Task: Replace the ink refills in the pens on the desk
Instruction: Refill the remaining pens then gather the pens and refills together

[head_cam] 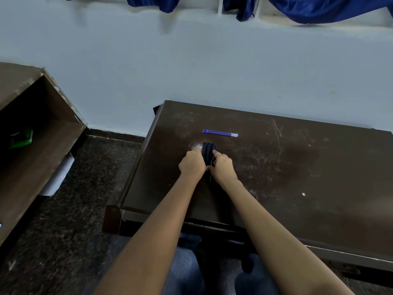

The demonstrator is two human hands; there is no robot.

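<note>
Head view: both hands meet mid-desk, arms stretched fwd from the seated person.
L hand (192,163): fingers curled, clamped on the left side of the pens (208,150); knuckles up, thumb hidden.
R hand (222,167): curled likewise on the right side of the same bundle, index finger laid along its top edge.
Pens: dark bundle, barrels side by side, lying on the desk (297,177) w/ far ends poking out past the fingers. Count: can't tell.
Why held so: prob. squaring the bundle up, or getting purchase to pull one barrel free. The two-sided grip stops them rolling.
Refills (220,133): thin blue sticks, clear ends to the right, lying together just beyond the pens and apart from both hands. Parked within reach for swapping in, I'd guess.
Desk: dark brown, scratched; pale smudge (195,145) right beside the L fingertips.
Task stage: looks early; no pen visibly opened.
Further out: open brown shelf unit (32,116) to the left w/ a green packet (21,139) inside; blue cloth (319,9) hanging along the top of the wall.
</note>
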